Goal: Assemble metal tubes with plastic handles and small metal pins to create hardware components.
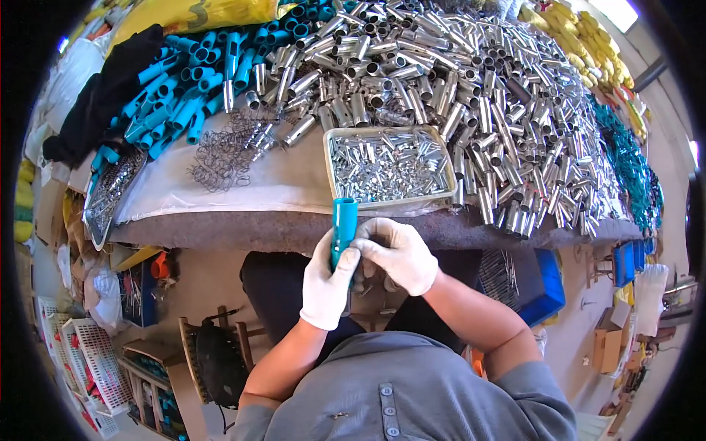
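A teal tube [344, 217] stands nearly upright in front of my body, just off the table's near edge. My left hand [323, 287], in a white glove, is wrapped round its lower part, thumb on the front. Also gloved, my right hand [404, 257] is closed in a pinch against the tube's right side. Whatever its fingertips hold, if anything, is hidden. Just beyond the tube sits a pale tray [397, 203] of small shiny metal parts.
Chrome tubes [485, 110] are heaped across the table's middle and right. Teal tubes [176, 110] lie piled at the left beside a black cloth [110, 95]. Thin wire springs [220, 158] lie tangled left of the tray. Below the table are a blue bin [544, 287] and a stool [213, 353].
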`<action>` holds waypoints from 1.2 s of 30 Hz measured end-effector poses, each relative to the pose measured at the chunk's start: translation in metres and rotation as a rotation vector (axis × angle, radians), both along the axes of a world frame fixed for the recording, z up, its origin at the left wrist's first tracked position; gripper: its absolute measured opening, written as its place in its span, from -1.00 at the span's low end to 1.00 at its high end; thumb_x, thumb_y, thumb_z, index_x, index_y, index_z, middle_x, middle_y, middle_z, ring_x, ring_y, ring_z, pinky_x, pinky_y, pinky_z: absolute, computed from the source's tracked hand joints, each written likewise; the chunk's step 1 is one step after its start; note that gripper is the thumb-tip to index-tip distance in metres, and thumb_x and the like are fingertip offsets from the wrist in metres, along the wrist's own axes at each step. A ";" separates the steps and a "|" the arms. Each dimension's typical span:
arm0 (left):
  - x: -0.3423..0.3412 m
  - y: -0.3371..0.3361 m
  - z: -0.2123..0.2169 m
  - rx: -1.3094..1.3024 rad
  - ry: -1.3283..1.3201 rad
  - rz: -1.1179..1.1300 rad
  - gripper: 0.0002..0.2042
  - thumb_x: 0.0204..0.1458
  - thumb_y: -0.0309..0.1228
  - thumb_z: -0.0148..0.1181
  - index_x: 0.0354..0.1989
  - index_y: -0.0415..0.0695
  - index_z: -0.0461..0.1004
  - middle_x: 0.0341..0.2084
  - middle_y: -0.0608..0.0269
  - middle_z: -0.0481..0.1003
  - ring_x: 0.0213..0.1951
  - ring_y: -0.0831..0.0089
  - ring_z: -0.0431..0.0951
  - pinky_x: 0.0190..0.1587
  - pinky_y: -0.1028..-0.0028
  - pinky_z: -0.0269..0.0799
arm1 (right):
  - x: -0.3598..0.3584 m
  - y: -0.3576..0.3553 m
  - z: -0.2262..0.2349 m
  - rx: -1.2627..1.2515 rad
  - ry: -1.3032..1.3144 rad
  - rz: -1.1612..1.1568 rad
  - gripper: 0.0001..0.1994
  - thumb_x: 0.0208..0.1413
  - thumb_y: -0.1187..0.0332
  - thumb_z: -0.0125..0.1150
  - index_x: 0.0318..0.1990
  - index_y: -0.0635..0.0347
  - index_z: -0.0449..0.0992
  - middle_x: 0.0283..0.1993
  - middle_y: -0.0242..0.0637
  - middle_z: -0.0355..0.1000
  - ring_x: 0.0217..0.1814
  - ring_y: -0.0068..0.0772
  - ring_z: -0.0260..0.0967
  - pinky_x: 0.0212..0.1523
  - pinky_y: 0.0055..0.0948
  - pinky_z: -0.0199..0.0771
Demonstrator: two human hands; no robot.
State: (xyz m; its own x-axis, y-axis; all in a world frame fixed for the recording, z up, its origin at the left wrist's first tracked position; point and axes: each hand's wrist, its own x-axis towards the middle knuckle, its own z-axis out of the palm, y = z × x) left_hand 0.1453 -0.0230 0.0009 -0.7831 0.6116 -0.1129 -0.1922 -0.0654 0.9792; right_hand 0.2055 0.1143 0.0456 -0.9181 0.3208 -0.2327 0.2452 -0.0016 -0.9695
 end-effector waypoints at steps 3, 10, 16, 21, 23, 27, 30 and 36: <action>-0.005 -0.002 0.013 0.168 -0.412 0.038 -0.56 0.16 -0.18 0.06 0.12 -0.17 0.24 -0.50 0.33 0.38 -0.58 0.62 0.36 -0.58 0.61 0.32 | -0.016 0.039 0.033 0.407 -0.057 0.146 -0.77 0.17 0.34 0.01 -0.12 0.17 0.53 -0.30 -0.23 0.53 -0.37 -0.41 0.50 -0.25 -0.43 0.49; -0.004 -0.008 0.016 0.288 -0.614 -0.034 -0.65 0.21 -0.10 -0.06 0.02 -0.06 0.22 -0.50 0.25 0.35 -0.61 0.56 0.36 -0.66 0.58 0.27 | -0.046 0.111 0.008 1.432 0.070 0.225 -0.91 0.02 0.40 0.08 -0.39 0.09 0.54 -0.29 -0.25 0.37 -0.18 -0.18 0.40 -0.15 -0.25 0.42; -0.010 -0.006 0.015 0.302 -0.595 -0.035 -0.65 0.21 -0.08 -0.07 -0.07 -0.11 0.26 -0.48 0.26 0.36 -0.61 0.53 0.37 -0.62 0.54 0.31 | -0.048 0.112 0.014 1.433 0.049 0.211 -0.92 -0.03 0.34 0.13 -0.44 0.08 0.50 -0.33 -0.29 0.38 -0.27 -0.20 0.43 -0.27 -0.28 0.45; -0.019 -0.006 0.007 0.702 -0.936 -0.307 -0.55 0.20 0.05 -0.18 -0.05 -0.10 0.29 -0.50 0.28 0.32 -0.60 0.55 0.31 -0.60 0.55 0.27 | -0.024 0.084 0.015 0.791 0.201 -0.107 -0.91 -0.05 0.50 0.25 -0.35 0.17 0.51 -0.35 -0.36 0.47 -0.37 -0.54 0.42 -0.37 -0.55 0.43; -0.023 -0.002 0.011 0.811 -1.018 -0.432 -0.58 0.21 0.07 -0.23 -0.03 0.02 0.33 -0.53 0.31 0.29 -0.61 0.56 0.26 -0.61 0.56 0.21 | -0.009 0.057 0.019 0.168 0.191 -0.091 -0.90 -0.04 0.54 0.27 -0.33 0.24 0.51 -0.37 -0.45 0.47 -0.39 -0.74 0.35 -0.39 -0.66 0.37; -0.022 0.010 0.011 0.957 -1.216 -0.589 -0.52 0.23 0.05 -0.29 0.00 -0.12 0.29 -0.63 0.33 0.24 -0.72 0.58 0.22 -0.71 0.57 0.20 | 0.006 0.020 0.004 -0.304 0.248 0.006 -0.88 0.01 0.55 0.24 -0.27 0.26 0.47 -0.32 -0.46 0.43 -0.30 -0.69 0.33 -0.21 -0.62 0.37; -0.018 0.014 0.014 0.963 -1.332 -0.634 -0.45 0.23 0.04 -0.28 -0.02 -0.30 0.26 -0.70 0.36 0.22 -0.76 0.59 0.23 -0.75 0.58 0.22 | 0.006 0.016 0.001 -0.378 0.217 -0.027 -0.90 0.02 0.53 0.25 -0.30 0.23 0.47 -0.33 -0.44 0.44 -0.30 -0.67 0.35 -0.21 -0.60 0.38; -0.015 0.023 0.000 1.012 -1.405 -0.820 -0.47 0.22 0.07 -0.29 0.06 -0.16 0.25 -0.65 0.34 0.26 -0.78 0.60 0.20 -0.74 0.55 0.20 | 0.015 0.016 -0.012 -0.636 0.231 -0.118 -0.90 0.00 0.54 0.26 -0.34 0.21 0.46 -0.38 -0.43 0.42 -0.38 -0.62 0.33 -0.29 -0.60 0.36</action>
State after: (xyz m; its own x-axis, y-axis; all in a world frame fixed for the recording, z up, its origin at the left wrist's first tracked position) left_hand 0.1306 -0.0002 0.0005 0.0139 0.9634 0.2679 -0.9712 0.0767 -0.2254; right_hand 0.2208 0.1301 0.0332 -0.9341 0.2876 -0.2113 -0.0048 -0.6023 -0.7983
